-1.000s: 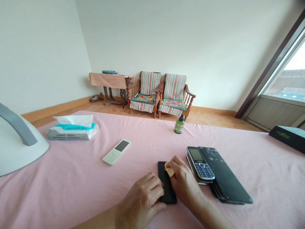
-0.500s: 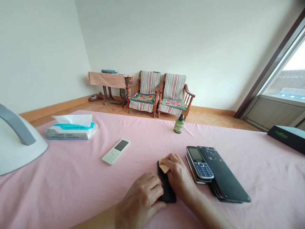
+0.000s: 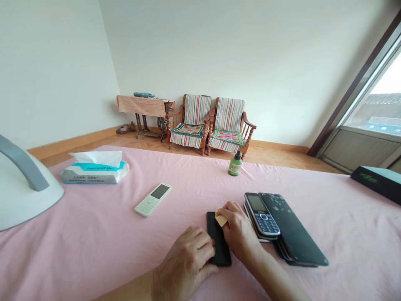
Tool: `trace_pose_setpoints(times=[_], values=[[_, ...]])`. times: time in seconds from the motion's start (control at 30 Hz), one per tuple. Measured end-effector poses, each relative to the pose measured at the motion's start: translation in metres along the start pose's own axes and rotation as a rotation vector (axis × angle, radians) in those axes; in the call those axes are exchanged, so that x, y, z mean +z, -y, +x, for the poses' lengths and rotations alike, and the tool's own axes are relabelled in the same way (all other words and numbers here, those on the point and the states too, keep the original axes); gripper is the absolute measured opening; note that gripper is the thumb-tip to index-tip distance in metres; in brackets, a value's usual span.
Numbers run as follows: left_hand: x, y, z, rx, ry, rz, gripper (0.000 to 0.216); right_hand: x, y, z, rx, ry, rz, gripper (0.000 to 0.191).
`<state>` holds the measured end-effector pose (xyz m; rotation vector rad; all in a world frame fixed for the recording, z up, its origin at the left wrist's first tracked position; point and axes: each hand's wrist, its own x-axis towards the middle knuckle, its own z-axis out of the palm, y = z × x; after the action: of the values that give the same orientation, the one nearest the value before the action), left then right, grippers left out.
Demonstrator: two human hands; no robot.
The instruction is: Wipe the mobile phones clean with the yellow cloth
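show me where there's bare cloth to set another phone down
Widest bare cloth: between the white phone and the white appliance, this side of the tissue pack. Also open between the green bottle and the dark box, right of the phone stack. Crowded: left hand steadying the black phone, right hand pressing a tan pad on it, stack alongside.

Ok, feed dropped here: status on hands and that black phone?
Left hand pins black phone on pink cloth. Right hand presses tan pad on it. Phone stack close alongside.

Pink-clothed table w/ tissue pack, white phone, green bottle, black phone, phone stack, dark box
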<state>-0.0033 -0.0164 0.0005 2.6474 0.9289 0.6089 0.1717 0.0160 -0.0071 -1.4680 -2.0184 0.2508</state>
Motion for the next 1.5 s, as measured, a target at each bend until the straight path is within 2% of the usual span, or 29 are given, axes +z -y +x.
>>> trace_pose_setpoints(times=[0.13,0.3,0.5,0.7,0.87,1.03,1.23,1.4,1.5], values=[[-0.001,0.0,0.0,-0.007,-0.006,0.002,0.017,0.001,0.001,-0.001,-0.028,0.011,0.011,0.045],[0.0,0.001,0.0,0.004,-0.02,-0.008,0.016,-0.001,-0.002,-0.001,-0.001,-0.016,-0.009,0.037],[0.0,0.002,0.0,0.002,-0.02,-0.02,0.018,0.0,-0.001,-0.001,-0.057,0.009,0.021,0.046],[-0.001,0.0,0.001,-0.007,0.011,-0.017,0.015,-0.004,0.005,-0.007,-0.077,0.067,0.135,0.038],[-0.002,-0.001,0.001,-0.034,0.018,-0.013,0.017,-0.003,0.009,-0.003,-0.086,0.05,0.143,0.041],[-0.003,-0.003,0.001,-0.043,0.025,-0.026,0.016,-0.006,0.012,-0.007,-0.085,0.114,0.211,0.03],[-0.002,-0.002,0.0,-0.038,0.007,-0.018,0.017,-0.006,0.013,-0.004,-0.121,0.077,0.141,0.039],[-0.003,-0.003,0.0,-0.046,-0.003,-0.015,0.016,-0.006,0.014,-0.01,-0.118,0.097,0.193,0.028],[-0.002,-0.001,0.0,-0.035,-0.011,-0.005,0.015,-0.006,0.013,-0.008,-0.102,0.093,0.18,0.032]])
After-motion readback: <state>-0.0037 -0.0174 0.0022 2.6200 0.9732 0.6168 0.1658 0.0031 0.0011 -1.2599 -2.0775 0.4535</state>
